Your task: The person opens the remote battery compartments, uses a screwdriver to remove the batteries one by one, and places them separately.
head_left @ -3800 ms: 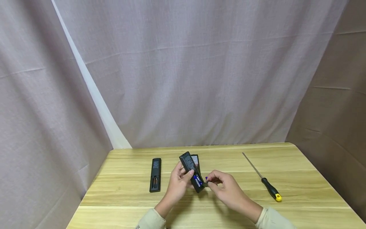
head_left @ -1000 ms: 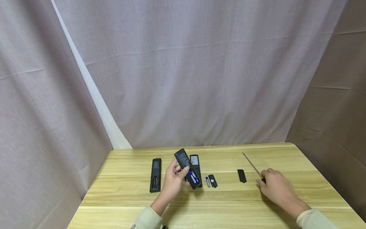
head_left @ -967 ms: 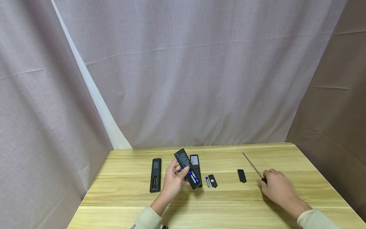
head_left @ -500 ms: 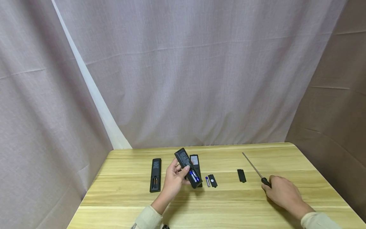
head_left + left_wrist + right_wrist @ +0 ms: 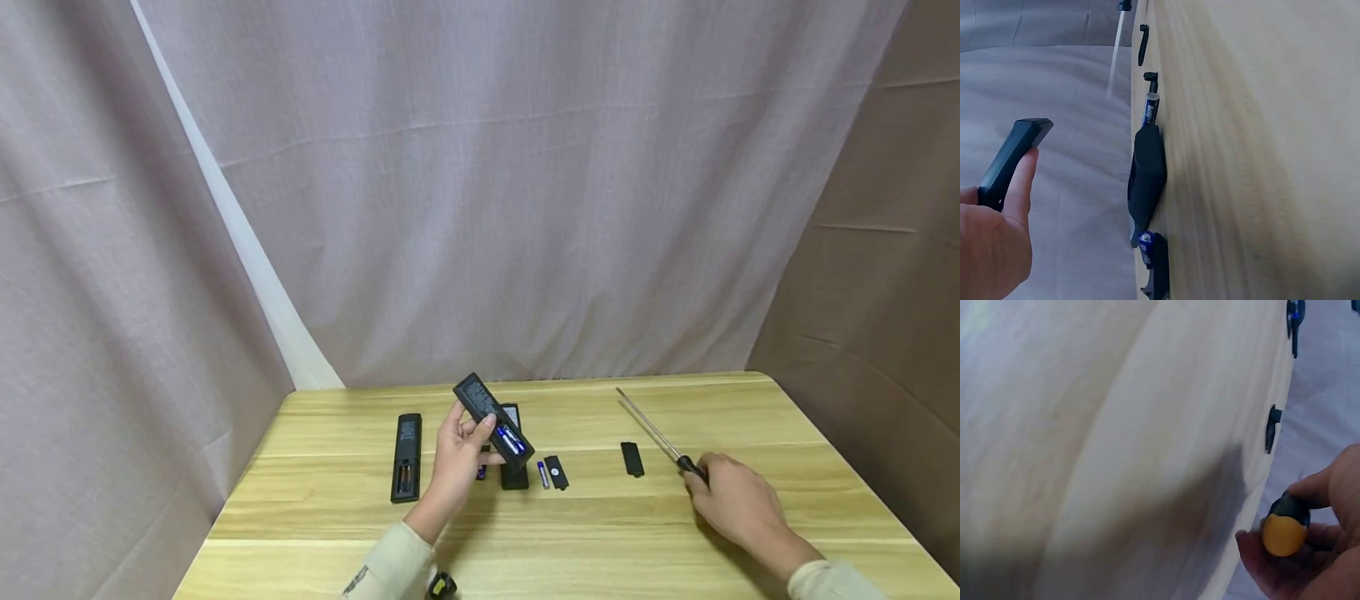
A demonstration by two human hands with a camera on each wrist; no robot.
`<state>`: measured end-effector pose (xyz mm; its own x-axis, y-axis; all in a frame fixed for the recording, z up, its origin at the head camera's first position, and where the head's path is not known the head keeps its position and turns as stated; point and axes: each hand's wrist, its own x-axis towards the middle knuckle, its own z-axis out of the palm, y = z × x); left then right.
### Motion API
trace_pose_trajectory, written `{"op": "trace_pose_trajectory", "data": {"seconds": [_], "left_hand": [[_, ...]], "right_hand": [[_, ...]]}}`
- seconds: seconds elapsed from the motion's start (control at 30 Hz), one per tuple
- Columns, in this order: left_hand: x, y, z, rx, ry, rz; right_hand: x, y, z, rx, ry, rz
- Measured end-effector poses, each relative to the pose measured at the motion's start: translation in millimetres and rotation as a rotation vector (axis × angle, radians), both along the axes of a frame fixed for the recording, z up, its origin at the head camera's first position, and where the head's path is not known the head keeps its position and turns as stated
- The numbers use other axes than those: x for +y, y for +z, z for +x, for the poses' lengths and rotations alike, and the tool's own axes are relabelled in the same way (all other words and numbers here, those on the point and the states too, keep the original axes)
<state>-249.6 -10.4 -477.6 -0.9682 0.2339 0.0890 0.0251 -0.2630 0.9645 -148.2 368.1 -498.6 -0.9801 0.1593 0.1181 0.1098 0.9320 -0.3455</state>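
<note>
At the left of the wooden surface a black remote lies flat, its long side running away from the person, well apart from the hands. Just to its right the left hand holds a second remote lifted off the wood and tilted, fingers and thumb curled round its body; the battery bay faces up with blue batteries showing inside. In the left wrist view the same remote sticks out past the thumb. Beneath and just behind the raised one, a third remote rests on the wood, and the left wrist view shows it lying flat. Beside it to the right lies a loose blue battery, with a small black cover next to it, the two close but whether they touch cannot be told. Farther right, apart from these, is another black cover. At the right the right hand grips the handle of a screwdriver, its thin metal shaft pointing away and to the left. In the right wrist view the fingers wrap the black handle and its yellow end cap faces the camera.
</note>
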Motion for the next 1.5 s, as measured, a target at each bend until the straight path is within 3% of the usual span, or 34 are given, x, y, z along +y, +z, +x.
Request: {"op": "trace_pose_trajectory", "data": {"seconds": [0.17,0.53,0.87,1.17,1.5], "left_hand": [[9.4,0.7,-10.5,-0.013,0.015,0.024],[21.0,4.2,-30.5,-0.041,0.070,0.090],[20.6,5.4,-37.1,-0.027,0.086,0.090],[25.7,7.3,-37.4,-0.017,0.099,0.109],[35.4,8.0,-29.9,0.062,0.149,0.009]], "right_hand": [[-19.6,9.3,3.6,0.164,0.062,-0.038],[-64.6,29.4,19.9,0.353,0.232,-0.143],[-73.8,35.1,30.7,0.400,0.318,-0.138],[-75.8,38.5,34.2,0.418,0.291,-0.082],[-83.7,56.2,38.2,0.453,0.304,-0.021]]}}
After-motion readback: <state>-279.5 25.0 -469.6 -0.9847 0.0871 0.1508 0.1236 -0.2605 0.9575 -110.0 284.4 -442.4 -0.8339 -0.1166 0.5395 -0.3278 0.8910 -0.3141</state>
